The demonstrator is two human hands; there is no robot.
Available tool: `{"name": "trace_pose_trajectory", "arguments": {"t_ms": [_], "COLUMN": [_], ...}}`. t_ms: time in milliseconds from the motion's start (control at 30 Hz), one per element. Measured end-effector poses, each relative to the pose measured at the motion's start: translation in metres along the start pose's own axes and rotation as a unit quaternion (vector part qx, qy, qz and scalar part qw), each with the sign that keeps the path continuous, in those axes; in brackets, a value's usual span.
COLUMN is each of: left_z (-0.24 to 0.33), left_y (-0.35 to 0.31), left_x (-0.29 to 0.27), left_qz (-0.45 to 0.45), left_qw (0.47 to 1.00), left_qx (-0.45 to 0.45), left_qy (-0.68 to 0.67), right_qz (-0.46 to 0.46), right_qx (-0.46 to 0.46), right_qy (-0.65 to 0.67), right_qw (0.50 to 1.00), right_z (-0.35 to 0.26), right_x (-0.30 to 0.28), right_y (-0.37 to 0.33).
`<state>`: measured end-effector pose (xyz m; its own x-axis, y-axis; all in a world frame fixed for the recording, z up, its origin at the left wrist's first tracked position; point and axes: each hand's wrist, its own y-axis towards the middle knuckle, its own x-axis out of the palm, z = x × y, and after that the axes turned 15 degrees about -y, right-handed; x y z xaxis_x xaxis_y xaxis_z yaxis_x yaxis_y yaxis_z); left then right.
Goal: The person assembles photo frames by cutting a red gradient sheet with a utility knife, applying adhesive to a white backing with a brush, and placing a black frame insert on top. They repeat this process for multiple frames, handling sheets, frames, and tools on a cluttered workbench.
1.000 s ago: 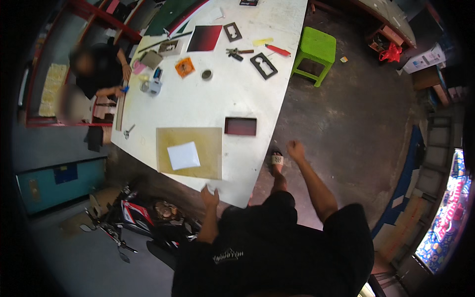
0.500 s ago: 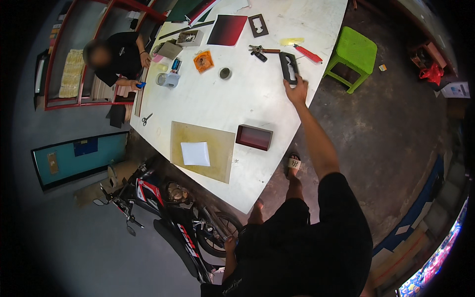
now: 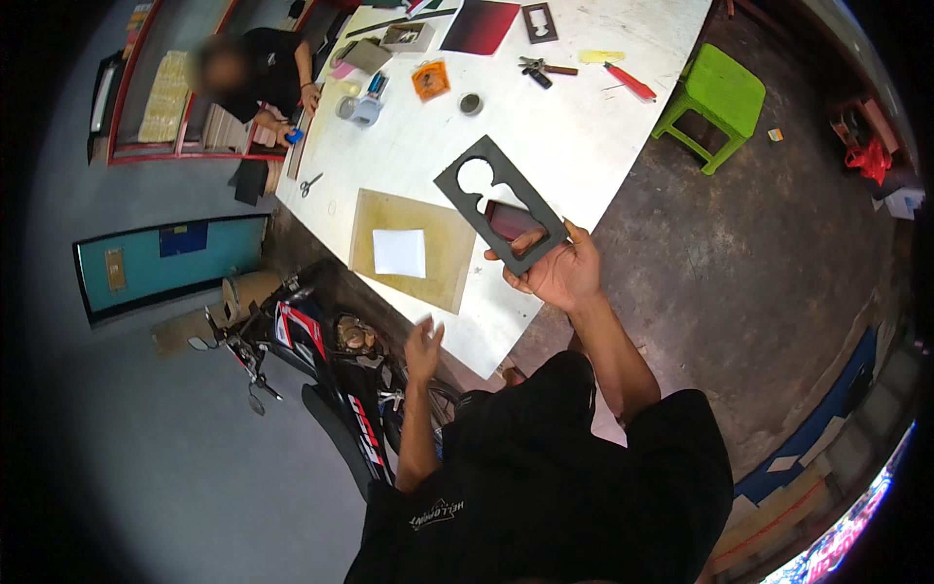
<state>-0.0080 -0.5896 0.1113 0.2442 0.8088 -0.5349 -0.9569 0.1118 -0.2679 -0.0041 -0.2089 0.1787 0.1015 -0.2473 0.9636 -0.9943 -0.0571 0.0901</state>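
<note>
My right hand point(image 3: 567, 275) grips one end of a dark grey foam insert point(image 3: 508, 175) with a shaped cut-out, tilted above the near part of the table. Through its opening shows part of a small dark red open box point(image 3: 508, 216); the insert covers the rest. Just off the table's near-left edge, my left hand point(image 3: 422, 348) is raised with fingers apart and nothing in it. Left of the insert, a white sheet point(image 3: 399, 253) lies on a yellowish translucent mat point(image 3: 446, 284).
The white table point(image 3: 574, 127) carries a second cut-out piece point(image 3: 540, 23), pliers point(image 3: 535, 70), a red tool point(image 3: 630, 82), a small tub point(image 3: 471, 104) and scissors point(image 3: 310, 184). Another person point(image 3: 268, 73) works at the far left. A green stool point(image 3: 720, 92) stands right; a motorcycle point(image 3: 341, 419) stands left.
My right hand has brought the foam insert from the table's far right back toward me, over the box. My left hand has come up from low beside my body to the table's edge.
</note>
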Motion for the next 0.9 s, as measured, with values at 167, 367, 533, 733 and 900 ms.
{"name": "trace_pose_trajectory", "arguments": {"t_ms": [167, 367, 533, 733, 900], "left_z": [0.127, 0.072, 0.024, -0.065, -0.133], "left_y": [0.026, 0.014, 0.027, 0.050, 0.052], "left_x": [-0.007, -0.049, -0.099, -0.188, -0.261], "left_qz": [-0.075, -0.037, -0.095, -0.128, -0.069], "left_qw": [0.904, 0.909, 0.899, 0.886, 0.884], "left_qx": [0.013, -0.032, -0.025, -0.053, -0.077], "left_qy": [-0.420, -0.414, -0.426, -0.441, -0.456], "right_qz": [0.030, 0.137, 0.235, 0.393, 0.243], "right_qx": [0.127, 0.252, 0.216, 0.138, -0.031], "right_qy": [-0.128, -0.206, -0.268, -0.568, -0.896], "right_qw": [0.983, 0.936, 0.909, 0.710, 0.370], "right_z": [0.061, 0.143, 0.214, 0.331, 0.428], "right_x": [-0.002, 0.016, 0.043, 0.100, 0.141], "right_y": [-0.020, -0.038, -0.039, -0.007, 0.023]}}
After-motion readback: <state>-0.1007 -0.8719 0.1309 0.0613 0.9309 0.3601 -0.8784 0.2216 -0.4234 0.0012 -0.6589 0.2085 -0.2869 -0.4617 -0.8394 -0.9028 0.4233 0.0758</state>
